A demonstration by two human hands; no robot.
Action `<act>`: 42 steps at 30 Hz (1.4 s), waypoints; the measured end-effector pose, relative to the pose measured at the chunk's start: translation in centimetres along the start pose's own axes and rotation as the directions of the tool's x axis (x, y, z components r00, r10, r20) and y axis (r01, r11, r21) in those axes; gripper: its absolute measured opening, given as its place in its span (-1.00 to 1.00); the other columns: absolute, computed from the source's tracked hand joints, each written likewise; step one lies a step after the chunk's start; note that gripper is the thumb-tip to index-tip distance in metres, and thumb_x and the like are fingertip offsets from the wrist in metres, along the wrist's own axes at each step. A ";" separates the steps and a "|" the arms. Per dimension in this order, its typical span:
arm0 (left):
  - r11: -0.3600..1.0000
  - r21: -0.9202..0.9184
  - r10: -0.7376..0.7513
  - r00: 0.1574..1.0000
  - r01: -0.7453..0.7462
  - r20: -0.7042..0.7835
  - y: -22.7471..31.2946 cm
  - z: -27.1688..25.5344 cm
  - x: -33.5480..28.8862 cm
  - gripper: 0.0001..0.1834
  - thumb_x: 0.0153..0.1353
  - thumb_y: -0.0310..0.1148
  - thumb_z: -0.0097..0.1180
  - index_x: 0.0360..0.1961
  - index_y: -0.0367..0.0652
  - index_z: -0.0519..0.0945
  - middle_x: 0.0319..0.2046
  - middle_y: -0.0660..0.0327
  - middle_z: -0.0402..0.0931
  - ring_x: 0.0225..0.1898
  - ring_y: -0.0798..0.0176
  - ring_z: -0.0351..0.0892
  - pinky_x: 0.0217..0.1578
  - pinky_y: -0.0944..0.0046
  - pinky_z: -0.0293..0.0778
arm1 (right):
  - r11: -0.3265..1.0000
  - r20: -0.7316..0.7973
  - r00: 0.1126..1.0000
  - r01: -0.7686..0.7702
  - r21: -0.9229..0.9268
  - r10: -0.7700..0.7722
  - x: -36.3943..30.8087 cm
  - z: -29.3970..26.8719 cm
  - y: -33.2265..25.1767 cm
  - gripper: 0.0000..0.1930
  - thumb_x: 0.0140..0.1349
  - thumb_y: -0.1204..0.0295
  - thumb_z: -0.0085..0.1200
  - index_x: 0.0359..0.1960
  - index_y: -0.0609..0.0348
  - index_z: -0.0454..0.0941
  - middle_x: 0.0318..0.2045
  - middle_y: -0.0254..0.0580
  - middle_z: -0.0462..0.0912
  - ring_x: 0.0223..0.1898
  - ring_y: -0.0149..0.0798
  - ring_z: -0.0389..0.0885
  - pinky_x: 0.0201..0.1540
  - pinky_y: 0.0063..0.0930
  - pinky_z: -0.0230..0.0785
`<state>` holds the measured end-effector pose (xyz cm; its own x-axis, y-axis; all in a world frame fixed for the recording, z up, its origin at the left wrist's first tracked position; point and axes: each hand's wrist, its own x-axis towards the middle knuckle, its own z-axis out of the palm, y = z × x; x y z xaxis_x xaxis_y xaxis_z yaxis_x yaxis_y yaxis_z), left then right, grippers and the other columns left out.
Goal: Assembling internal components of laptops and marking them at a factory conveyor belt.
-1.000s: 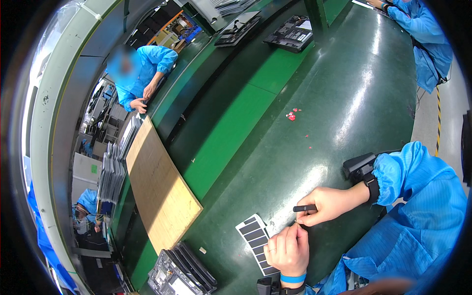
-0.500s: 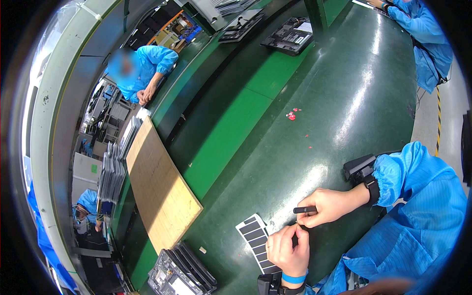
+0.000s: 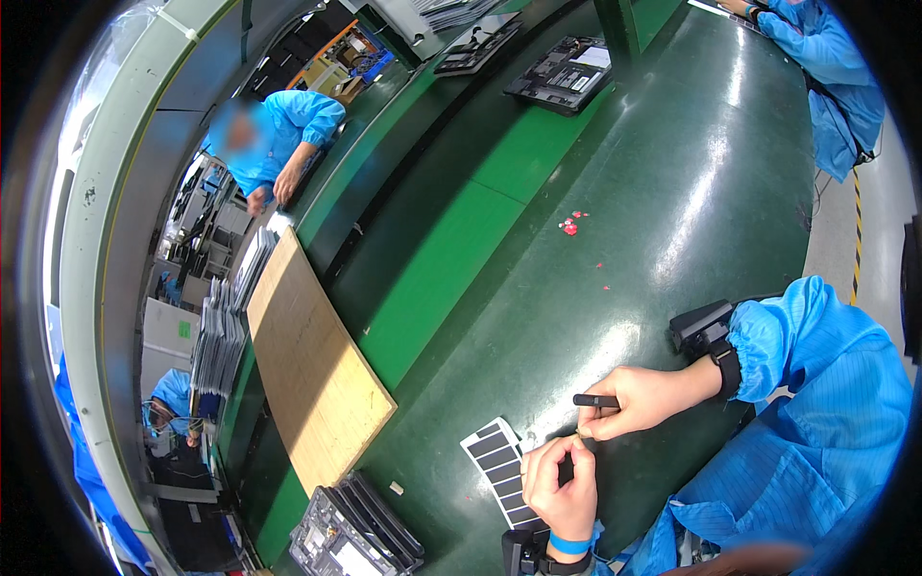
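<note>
My right hand [image 3: 639, 401] is closed around a slim black pen-like tool [image 3: 595, 400], which sticks out to the left between thumb and fingers. My left hand [image 3: 565, 488] is pinched, its fingertips meeting those of my right hand. A tiny pale piece seems to lie between the fingertips, too small to name. Beside the left hand, partly covered by it, a white sheet with a column of black rectangular pads [image 3: 497, 466] lies on the green table [image 3: 672, 288].
A stack of opened laptop bases [image 3: 355, 528] stands at the near left, by a wooden board [image 3: 317, 360]. Red scraps [image 3: 570, 227] dot the table. Another laptop base [image 3: 567, 75] rests on the green belt [image 3: 451, 259]. Co-workers in blue sit across [image 3: 303, 115] and at the far right [image 3: 816, 48].
My left hand has shifted slightly left, and the black tool has tilted a little. The far laptop base has slid slightly toward the lower left with the belt. The co-worker's hands across have moved apart.
</note>
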<state>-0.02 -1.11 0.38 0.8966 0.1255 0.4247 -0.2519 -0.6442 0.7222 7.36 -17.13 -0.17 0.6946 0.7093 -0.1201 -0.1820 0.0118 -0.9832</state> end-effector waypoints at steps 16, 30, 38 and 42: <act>0.946 0.265 0.189 0.982 -0.188 0.020 0.2 -0.2 0.4 -0.81 -0.13 -0.49 0.31 -0.45 -0.09 0.56 -0.47 0.30 0.52 -0.42 0.22 0.47 -0.32 0.27 0.33 | 0.992 -0.008 0.995 0.098 -0.078 -0.099 0.2 -0.3 1.3 -0.81 0.17 0.36 0.07 -0.31 0.23 0.58 -0.46 -0.35 0.62 -0.41 -0.56 0.50 -0.35 -0.61 0.36; 0.994 -0.088 -0.065 0.996 0.070 0.053 0.3 -0.2 0.5 -0.78 0.01 -0.58 0.21 -0.26 -0.30 0.56 -0.39 0.23 0.51 -0.46 0.43 0.38 -0.44 0.46 0.31 | 0.984 0.129 0.985 -0.133 0.123 0.117 0.2 -0.7 -0.9 -0.76 0.23 0.28 0.05 -0.28 0.23 0.56 -0.54 -0.36 0.56 -0.73 -0.62 0.24 -0.72 -0.68 0.04; 0.702 -0.526 -0.408 0.876 0.481 0.257 0.2 -0.3 -0.1 -0.83 0.20 -0.53 0.08 -0.18 -0.33 0.54 -0.34 0.26 0.52 -0.35 0.47 0.46 -0.26 0.50 0.39 | 0.968 0.117 0.982 -0.171 0.186 0.151 0.2 -0.4 -0.7 -0.76 0.23 0.28 0.05 -0.29 0.24 0.55 -0.52 -0.35 0.57 -0.73 -0.62 0.23 -0.72 -0.67 0.04; 0.683 -0.538 -0.419 0.868 0.494 0.266 0.1 -0.4 -0.1 -0.84 0.23 -0.46 0.06 -0.22 -0.33 0.54 -0.39 0.27 0.52 -0.36 0.48 0.44 -0.28 0.50 0.37 | 0.973 0.119 0.981 -0.173 0.153 0.156 0.0 -0.4 -0.5 -0.76 0.24 0.28 0.04 -0.28 0.23 0.55 -0.51 -0.34 0.56 -0.74 -0.61 0.23 -0.72 -0.67 0.03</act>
<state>-0.28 -0.91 0.62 0.9809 0.1779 -0.0790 0.0753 0.0279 0.9968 7.74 -17.39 0.31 0.5702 0.7810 -0.2547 -0.4040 -0.0034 -0.9148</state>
